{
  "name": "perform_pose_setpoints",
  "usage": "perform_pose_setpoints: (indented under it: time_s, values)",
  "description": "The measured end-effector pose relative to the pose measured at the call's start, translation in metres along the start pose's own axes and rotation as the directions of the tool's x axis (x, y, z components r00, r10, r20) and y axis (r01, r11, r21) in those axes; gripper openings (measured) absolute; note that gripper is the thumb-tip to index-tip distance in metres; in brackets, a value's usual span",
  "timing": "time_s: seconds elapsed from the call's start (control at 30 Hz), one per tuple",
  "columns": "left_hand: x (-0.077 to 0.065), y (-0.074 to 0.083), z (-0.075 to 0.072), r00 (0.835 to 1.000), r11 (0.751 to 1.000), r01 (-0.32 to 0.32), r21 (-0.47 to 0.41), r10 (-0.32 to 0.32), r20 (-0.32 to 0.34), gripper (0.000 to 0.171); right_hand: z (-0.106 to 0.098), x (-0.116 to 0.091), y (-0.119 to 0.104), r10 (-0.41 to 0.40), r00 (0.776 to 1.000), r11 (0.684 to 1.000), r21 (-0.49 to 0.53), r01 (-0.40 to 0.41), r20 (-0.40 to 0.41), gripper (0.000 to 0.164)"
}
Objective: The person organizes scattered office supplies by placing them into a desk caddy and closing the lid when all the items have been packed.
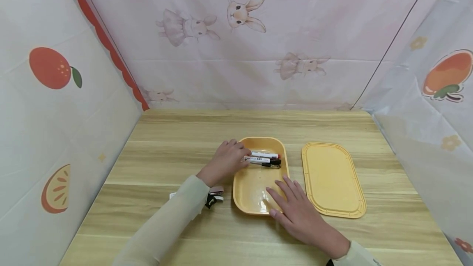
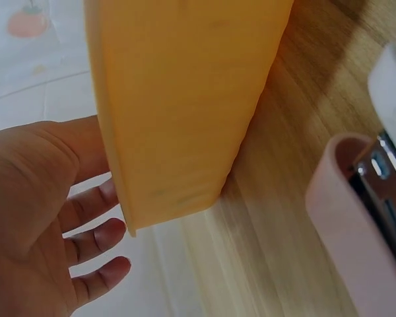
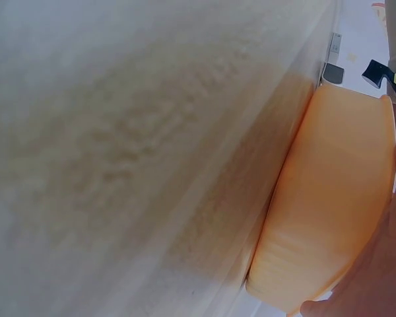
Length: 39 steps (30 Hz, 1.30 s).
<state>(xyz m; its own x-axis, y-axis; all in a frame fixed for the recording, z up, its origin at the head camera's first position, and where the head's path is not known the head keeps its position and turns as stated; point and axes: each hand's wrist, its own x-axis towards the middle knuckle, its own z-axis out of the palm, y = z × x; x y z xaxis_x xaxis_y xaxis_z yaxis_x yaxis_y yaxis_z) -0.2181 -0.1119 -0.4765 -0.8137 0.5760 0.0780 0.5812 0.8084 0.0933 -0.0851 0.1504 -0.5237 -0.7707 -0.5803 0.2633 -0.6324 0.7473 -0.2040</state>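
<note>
A yellow rectangular box (image 1: 258, 192) stands without its lid on the table. Inside, near its far end, lie a marker with a red end (image 1: 267, 155), a marker with a black cap (image 1: 260, 159) and a pen with a black tip (image 1: 271, 166). My left hand (image 1: 227, 160) reaches over the box's left rim at the markers' left ends. Behind the wall its thumb and part of its fingers are hidden; whether it pinches anything cannot be told. My right hand (image 1: 297, 212) touches the near right rim, fingers straight and spread, holding nothing.
The flat yellow lid (image 1: 332, 180) lies right of the box. Beside my left forearm are pink and white items with metal parts (image 2: 350, 218) and a small black thing (image 1: 210, 201), partly covered by the sleeve. Patterned cloth walls (image 1: 221, 81) enclose the wooden table.
</note>
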Motion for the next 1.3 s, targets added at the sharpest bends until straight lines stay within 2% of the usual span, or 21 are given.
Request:
perform_pose_setpoints:
  time_s: [0.27,0.57,0.9,1.07,1.3]
  values:
    - [0.000,0.001,-0.007,0.999,1.000,-0.004,0.028,0.005,-0.038,0.051,-0.002,0.001,0.000,0.004,1.000,1.000,0.004,-0.004,0.008,0.054]
    - [-0.009,0.000,-0.012,0.995,0.999,-0.031,0.042,0.034,-0.090,0.059,-0.004,0.001,0.001,0.000,1.000,1.000,-0.001,0.000,0.005,0.054]
    - [-0.024,-0.006,-0.009,0.999,0.999,0.041,0.011,-0.041,-0.028,0.065,-0.003,0.002,0.001,0.003,1.000,1.000,0.012,-0.003,0.016,0.054]
    - [-0.041,-0.013,-0.011,0.996,0.996,0.087,0.003,-0.087,-0.030,0.066,-0.003,0.001,0.000,0.006,1.000,1.000,0.020,-0.007,0.017,0.055]
    - [-0.079,-0.026,-0.015,0.984,0.982,0.177,-0.063,-0.179,-0.025,0.068,-0.002,0.000,-0.002,0.003,1.000,1.000,0.007,-0.003,0.010,0.054]
